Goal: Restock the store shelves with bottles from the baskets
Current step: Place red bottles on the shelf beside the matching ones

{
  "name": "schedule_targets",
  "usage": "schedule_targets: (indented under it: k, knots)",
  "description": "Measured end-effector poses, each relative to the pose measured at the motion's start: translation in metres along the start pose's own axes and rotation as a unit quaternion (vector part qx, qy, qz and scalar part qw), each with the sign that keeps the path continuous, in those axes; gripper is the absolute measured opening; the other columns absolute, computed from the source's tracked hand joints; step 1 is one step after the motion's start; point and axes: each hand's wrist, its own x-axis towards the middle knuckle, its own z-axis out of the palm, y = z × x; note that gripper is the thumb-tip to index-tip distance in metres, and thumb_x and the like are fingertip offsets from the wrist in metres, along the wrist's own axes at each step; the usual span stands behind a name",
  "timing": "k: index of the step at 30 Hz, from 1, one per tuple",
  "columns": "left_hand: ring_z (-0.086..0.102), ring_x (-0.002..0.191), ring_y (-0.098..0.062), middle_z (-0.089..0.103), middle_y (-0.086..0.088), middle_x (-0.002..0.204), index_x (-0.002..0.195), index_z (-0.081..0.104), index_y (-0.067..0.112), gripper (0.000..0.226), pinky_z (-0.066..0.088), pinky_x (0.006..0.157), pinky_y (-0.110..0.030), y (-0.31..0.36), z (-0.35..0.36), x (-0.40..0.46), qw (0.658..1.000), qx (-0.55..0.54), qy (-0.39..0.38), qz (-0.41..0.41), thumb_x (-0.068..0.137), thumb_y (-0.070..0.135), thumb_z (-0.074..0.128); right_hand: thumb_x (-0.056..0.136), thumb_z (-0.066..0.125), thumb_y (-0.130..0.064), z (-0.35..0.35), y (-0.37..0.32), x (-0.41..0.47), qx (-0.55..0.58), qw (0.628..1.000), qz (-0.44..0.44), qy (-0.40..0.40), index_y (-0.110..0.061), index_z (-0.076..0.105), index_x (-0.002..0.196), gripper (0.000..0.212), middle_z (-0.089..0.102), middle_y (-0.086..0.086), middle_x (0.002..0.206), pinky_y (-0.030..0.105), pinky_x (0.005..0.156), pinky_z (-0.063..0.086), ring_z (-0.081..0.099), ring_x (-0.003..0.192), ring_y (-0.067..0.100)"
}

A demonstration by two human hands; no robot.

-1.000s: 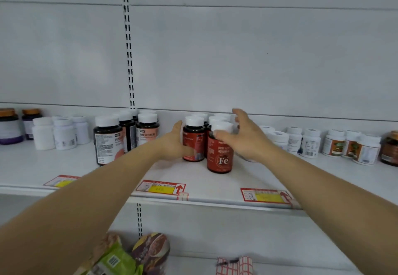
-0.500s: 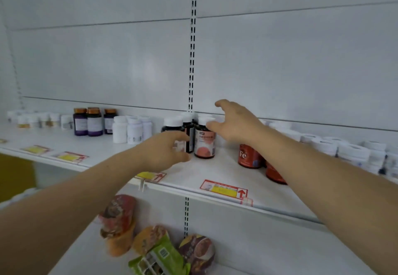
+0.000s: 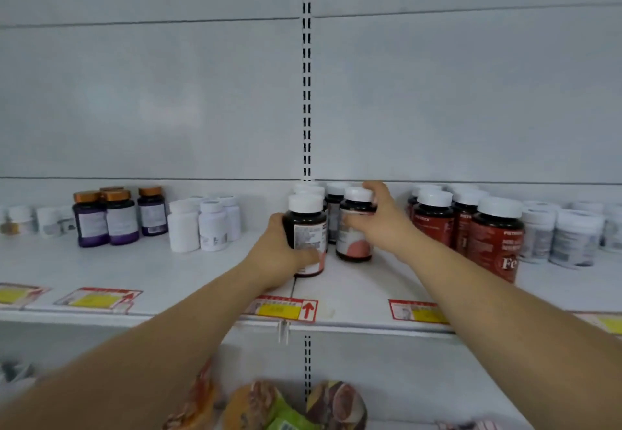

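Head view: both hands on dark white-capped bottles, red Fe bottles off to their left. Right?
Not quite. In the head view the red Fe bottles stand to the right of the left hand and right hand, not left. Each hand does hold a dark white-capped bottle.

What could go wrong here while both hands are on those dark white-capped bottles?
The left hand holds one dark bottle and the right hand another, close together; sliding either could knock its neighbour over. The right forearm passes near the red bottles, so a sideways sweep may topple them.
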Motion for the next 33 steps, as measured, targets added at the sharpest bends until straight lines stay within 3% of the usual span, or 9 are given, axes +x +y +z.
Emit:
schedule_targets:
  k: [3,9,12,14,20,25,27,29,33]
  knots:
    - [0.059,0.08,-0.002,0.059,0.008,0.092,0.12,0.029,0.024,0.065,0.045,0.063,-0.015,-0.002,-0.002,-0.001,0.996,-0.087,-0.004,-0.008,0.076,0.012,0.076,0.085,0.066,-0.014,-0.006,-0.002,-0.009,0.165,0.986,0.019,0.01,-0.033,0.034,0.14,0.066,0.057,0.0,0.107,0.027,0.073,0.051,0.062,0.092,0.016]
    - [0.068,0.092,-0.013,0.072,0.003,0.099,0.1,0.064,0.026,0.032,0.051,0.079,-0.026,0.002,-0.003,-0.004,0.987,-0.152,-0.029,0.036,0.076,0.006,0.071,0.095,0.038,-0.014,-0.003,-0.009,-0.01,0.427,0.901,0.071,-0.035,-0.026,0.05,0.125,0.034,0.065,0.007,0.097,0.036,0.069,0.053,0.064,0.078,0.021]
    - [0.067,0.097,-0.016,0.07,-0.002,0.107,0.115,0.058,0.02,0.043,0.053,0.086,-0.034,0.003,-0.002,-0.008,0.984,-0.174,-0.036,0.029,0.076,0.012,0.073,0.096,0.049,-0.025,-0.004,-0.007,-0.015,0.404,0.908,0.067,-0.087,-0.021,0.046,0.125,0.03,0.065,0.007,0.094,0.033,0.061,0.053,0.066,0.071,0.019]
    - [0.063,0.105,-0.022,0.064,-0.007,0.116,0.125,0.046,0.016,0.059,0.05,0.093,-0.044,0.004,-0.003,-0.008,0.971,-0.236,-0.036,0.001,0.071,0.011,0.066,0.092,0.057,-0.016,-0.006,-0.005,-0.015,0.366,0.926,0.049,-0.08,-0.025,0.041,0.129,0.042,0.065,0.007,0.097,0.033,0.058,0.053,0.067,0.073,0.02]
    - [0.065,0.104,-0.024,0.066,-0.007,0.115,0.128,0.044,0.016,0.065,0.049,0.095,-0.046,0.003,-0.004,-0.01,0.964,-0.256,-0.07,-0.001,0.067,0.015,0.067,0.097,0.046,-0.028,-0.002,-0.001,-0.012,0.381,0.918,0.063,-0.092,-0.017,0.046,0.132,0.037,0.065,0.009,0.093,0.033,0.063,0.053,0.065,0.069,0.018]
    - [0.065,0.099,-0.024,0.064,-0.008,0.113,0.13,0.04,0.017,0.056,0.054,0.085,-0.043,0.002,-0.005,-0.01,0.959,-0.279,-0.042,0.009,0.082,0.001,0.063,0.096,0.035,-0.054,-0.003,0.004,-0.012,0.392,0.906,0.107,-0.121,-0.015,0.065,0.098,0.05,0.071,0.009,0.08,0.037,0.071,0.053,0.067,0.069,0.023]
    - [0.065,0.097,-0.022,0.064,-0.007,0.112,0.13,0.04,0.019,0.053,0.054,0.083,-0.04,0.002,-0.005,-0.009,0.957,-0.287,-0.044,0.013,0.085,0.003,0.06,0.095,0.04,-0.049,-0.003,0.0,-0.016,0.407,0.898,0.088,-0.144,-0.016,0.066,0.092,0.042,0.069,0.009,0.081,0.037,0.07,0.052,0.066,0.069,0.023]
    - [0.066,0.091,-0.019,0.064,-0.007,0.108,0.129,0.041,0.019,0.043,0.055,0.079,-0.036,0.003,-0.006,-0.01,0.949,-0.311,-0.056,0.004,0.09,0.003,0.05,0.082,0.057,-0.028,-0.003,0.001,-0.015,0.411,0.896,0.059,-0.158,-0.02,0.06,0.106,0.025,0.066,0.01,0.089,0.038,0.069,0.053,0.065,0.073,0.024]
    - [0.065,0.087,-0.019,0.065,-0.008,0.103,0.13,0.044,0.012,0.041,0.055,0.08,-0.036,0.003,-0.008,-0.01,0.932,-0.356,-0.071,-0.007,0.092,-0.001,0.037,0.056,0.057,-0.002,-0.004,-0.001,-0.021,0.365,0.917,-0.001,-0.162,-0.036,0.043,0.127,0.08,0.067,0.004,0.092,0.039,0.065,0.055,0.067,0.076,0.021]
